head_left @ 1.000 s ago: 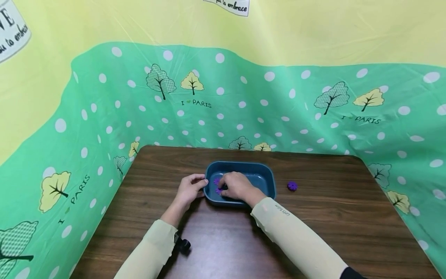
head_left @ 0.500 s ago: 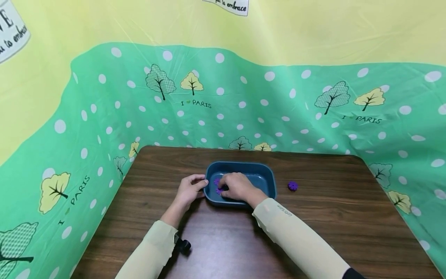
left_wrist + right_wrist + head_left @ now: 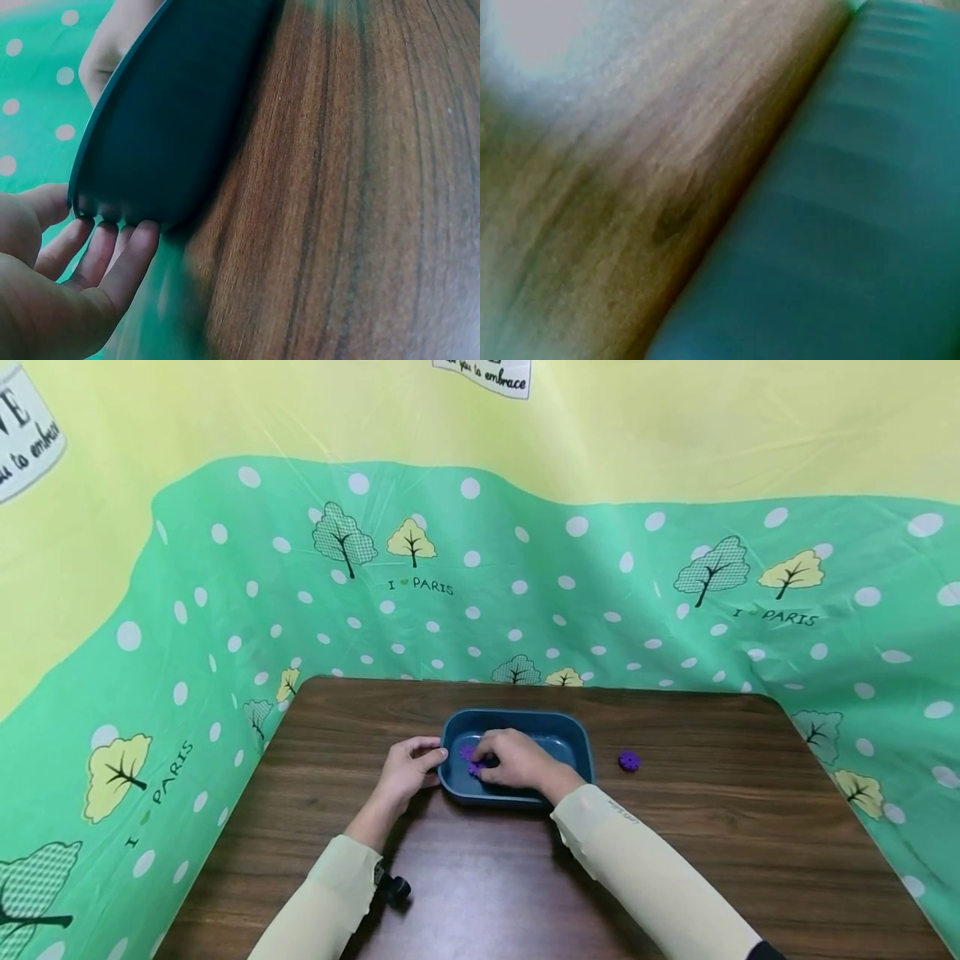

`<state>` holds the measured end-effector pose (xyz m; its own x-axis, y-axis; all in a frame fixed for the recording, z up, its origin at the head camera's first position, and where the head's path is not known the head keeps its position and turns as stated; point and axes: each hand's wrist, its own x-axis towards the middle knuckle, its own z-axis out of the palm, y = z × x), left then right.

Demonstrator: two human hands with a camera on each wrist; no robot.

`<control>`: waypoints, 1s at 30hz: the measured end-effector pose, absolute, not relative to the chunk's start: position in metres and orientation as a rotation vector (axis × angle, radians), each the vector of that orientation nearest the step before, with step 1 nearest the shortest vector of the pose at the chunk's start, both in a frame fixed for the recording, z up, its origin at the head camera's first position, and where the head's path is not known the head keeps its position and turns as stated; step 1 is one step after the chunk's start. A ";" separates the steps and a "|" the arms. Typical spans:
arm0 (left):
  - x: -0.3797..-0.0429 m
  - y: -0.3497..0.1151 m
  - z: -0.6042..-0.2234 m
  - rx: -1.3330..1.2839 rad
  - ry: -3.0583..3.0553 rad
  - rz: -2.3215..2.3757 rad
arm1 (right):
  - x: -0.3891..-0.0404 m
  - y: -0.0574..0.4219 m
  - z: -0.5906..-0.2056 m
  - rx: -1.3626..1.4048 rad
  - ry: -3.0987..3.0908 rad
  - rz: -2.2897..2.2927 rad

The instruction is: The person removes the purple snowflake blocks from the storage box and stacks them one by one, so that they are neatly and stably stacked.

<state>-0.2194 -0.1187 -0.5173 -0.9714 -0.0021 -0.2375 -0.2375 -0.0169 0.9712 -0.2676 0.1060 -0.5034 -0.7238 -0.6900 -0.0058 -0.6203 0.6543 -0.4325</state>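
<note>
In the head view, my left hand [image 3: 407, 768] holds the left end of a dark blue tray [image 3: 570, 718], thumb on the rim. In the left wrist view its fingertips [image 3: 142, 232] press against the tray's outer wall. My right hand [image 3: 517, 760] reaches down inside the tray, fingers curled, pinching a purple flower-shaped piece [image 3: 476, 769] at its left end. Just behind that lies another purple flower-shaped piece [image 3: 467, 752], partly covered by the fingers. The right wrist view shows only the tray's side wall [image 3: 817, 240] and the tabletop.
A loose purple flower-shaped piece [image 3: 629, 761] lies on the brown wooden table [image 3: 712, 827], right of the tray. A black wrist camera [image 3: 395, 889] sticks out from the left sleeve. Green and yellow printed cloth [image 3: 525, 610] hangs behind the table and along its sides.
Inside the tray, my right hand and the purple piece at its fingertips have shifted slightly to the right. The left hand has stayed on the tray's end.
</note>
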 end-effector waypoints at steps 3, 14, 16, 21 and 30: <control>-0.219 -0.118 -0.518 -0.256 2.075 2.114 | -0.268 0.111 -0.503 -1.059 2.698 -0.652; -0.220 -0.117 -0.517 -0.272 2.059 2.122 | -0.267 0.127 -0.492 -0.924 2.738 -0.749; -0.220 -0.117 -0.518 -0.271 2.058 2.125 | -0.266 0.130 -0.490 -0.895 2.746 -0.763; -0.220 -0.117 -0.518 -0.265 2.059 2.126 | -0.264 0.139 -0.484 -0.886 2.765 -0.802; -0.220 -0.118 -0.522 -0.269 2.076 2.126 | -0.263 0.162 -0.477 -0.962 2.814 -0.910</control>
<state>-0.2200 -0.1180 -0.5216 -0.9714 -0.0125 -0.2373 -0.2369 -0.0252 0.9712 -0.2625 0.1616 -0.4767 -0.8081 -0.5690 0.1524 -0.5505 0.6374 -0.5391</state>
